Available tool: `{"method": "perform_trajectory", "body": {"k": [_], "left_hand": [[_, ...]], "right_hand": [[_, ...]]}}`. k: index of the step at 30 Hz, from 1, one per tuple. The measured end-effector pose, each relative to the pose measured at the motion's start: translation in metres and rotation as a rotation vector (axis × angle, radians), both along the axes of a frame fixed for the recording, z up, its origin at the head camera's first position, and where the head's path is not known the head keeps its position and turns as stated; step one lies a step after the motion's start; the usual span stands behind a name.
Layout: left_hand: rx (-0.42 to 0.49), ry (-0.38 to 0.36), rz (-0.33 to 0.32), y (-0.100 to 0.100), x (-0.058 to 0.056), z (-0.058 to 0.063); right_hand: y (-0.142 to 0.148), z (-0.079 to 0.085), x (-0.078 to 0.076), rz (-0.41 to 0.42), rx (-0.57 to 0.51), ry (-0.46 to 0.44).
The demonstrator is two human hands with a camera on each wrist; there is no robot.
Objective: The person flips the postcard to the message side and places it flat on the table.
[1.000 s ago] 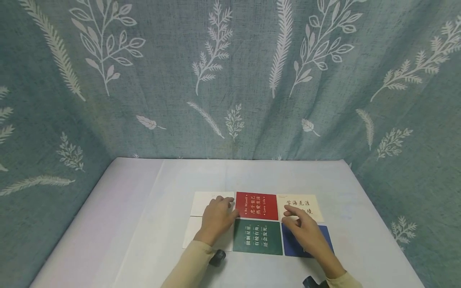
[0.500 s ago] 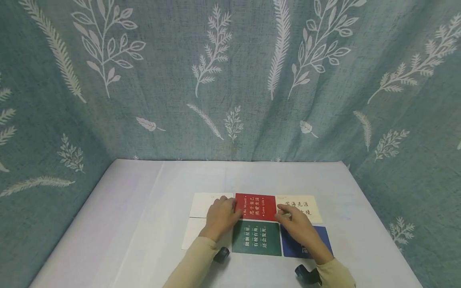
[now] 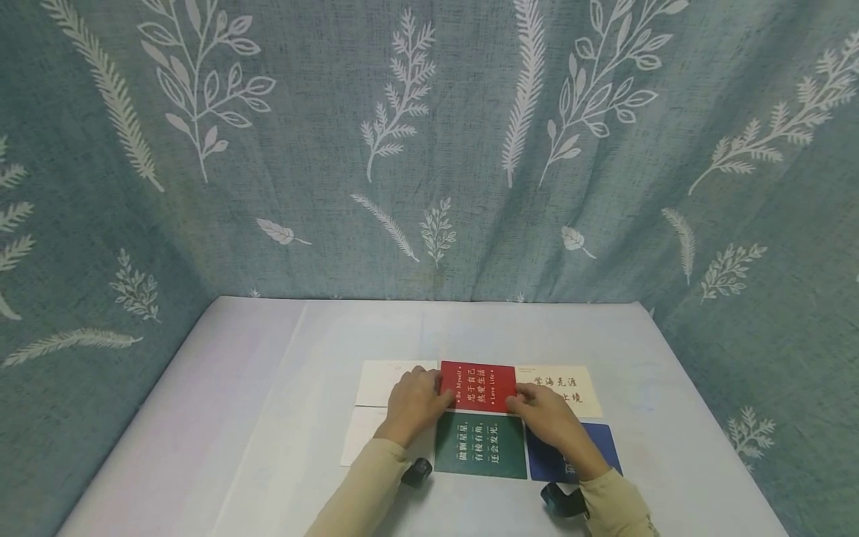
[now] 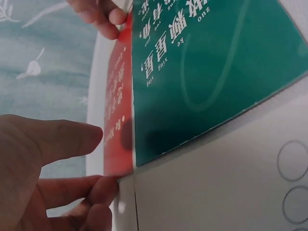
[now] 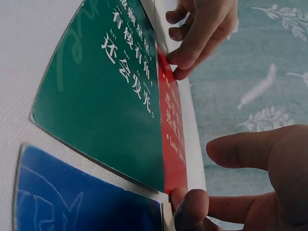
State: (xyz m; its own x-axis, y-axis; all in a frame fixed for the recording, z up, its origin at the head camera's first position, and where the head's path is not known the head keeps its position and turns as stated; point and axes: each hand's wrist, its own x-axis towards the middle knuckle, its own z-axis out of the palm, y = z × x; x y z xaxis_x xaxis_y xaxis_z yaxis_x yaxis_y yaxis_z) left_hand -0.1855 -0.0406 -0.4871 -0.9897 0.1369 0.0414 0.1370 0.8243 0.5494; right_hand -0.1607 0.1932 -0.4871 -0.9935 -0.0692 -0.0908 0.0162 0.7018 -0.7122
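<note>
**Left hand (image 3: pixel 412 403) and right hand (image 3: pixel 546 418) at the two ends of a red, rectangular card printed with pale lettering (image 3: pixel 479 386)**

To handle the red card well, both sides should work together: fingertips at opposite ends, even light pressure, neither end leading. The green rectangular card with white lettering (image 3: pixel 479 447) lies right along its near side, so a skewed pull would probably disturb that one. A thin stiff card like this may bow if squeezed from its ends, so supporting it from beneath seems safer.

The red card lies about midway between the left and right edges of the white-covered bench (image 3: pixel 268 358), in the row closer to the far edge. Whether it is slightly raised I cannot tell.

Both forearms reach in from the bench's near side and angle inward. Each grip is part spread, thumb clear of the forefinger. The left fingertips meet the card's left end, beside the plain white rectangular card (image 3: pixel 376 384); the right ones meet its right end, beside the cream rectangular card with dark lettering (image 3: pixel 564 388). No firm pinch shows on either side.
</note>
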Motion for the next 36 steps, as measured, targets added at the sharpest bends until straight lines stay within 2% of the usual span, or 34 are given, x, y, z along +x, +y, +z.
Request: {"method": "perform_trajectory", "body": {"k": [8,14,16,21,25,30,36], "left_hand": [[0.034,-0.031,0.027,-0.0003,0.0005,0.0008],[0.071,-0.025,0.046,0.0002,0.0002,0.0055],[0.103,-0.029,0.062,-0.0001,-0.0003,0.0069],[0.263,-0.087,0.134,-0.0027,-0.0015,0.007],[0.334,-0.114,0.168,-0.0058,-0.0011,0.0053],[0.405,-0.149,0.174,-0.0075,-0.0005,0.0033],[0.445,-0.205,0.137,-0.0097,0.0014,0.0055]], "right_hand": [[-0.0017,0.0015,0.0016,-0.015,-0.016,-0.02],[-0.0015,0.002,0.0023,-0.029,-0.017,-0.024],[-0.0012,0.002,0.0022,-0.034,-0.022,-0.027],[-0.0006,0.0011,0.0024,-0.039,-0.03,-0.027],[-0.0009,-0.0007,0.0023,-0.048,-0.044,-0.031],[-0.0013,-0.0003,0.0023,-0.056,-0.058,-0.031],[-0.0004,0.0011,0.0024,-0.051,-0.06,-0.03]]}}
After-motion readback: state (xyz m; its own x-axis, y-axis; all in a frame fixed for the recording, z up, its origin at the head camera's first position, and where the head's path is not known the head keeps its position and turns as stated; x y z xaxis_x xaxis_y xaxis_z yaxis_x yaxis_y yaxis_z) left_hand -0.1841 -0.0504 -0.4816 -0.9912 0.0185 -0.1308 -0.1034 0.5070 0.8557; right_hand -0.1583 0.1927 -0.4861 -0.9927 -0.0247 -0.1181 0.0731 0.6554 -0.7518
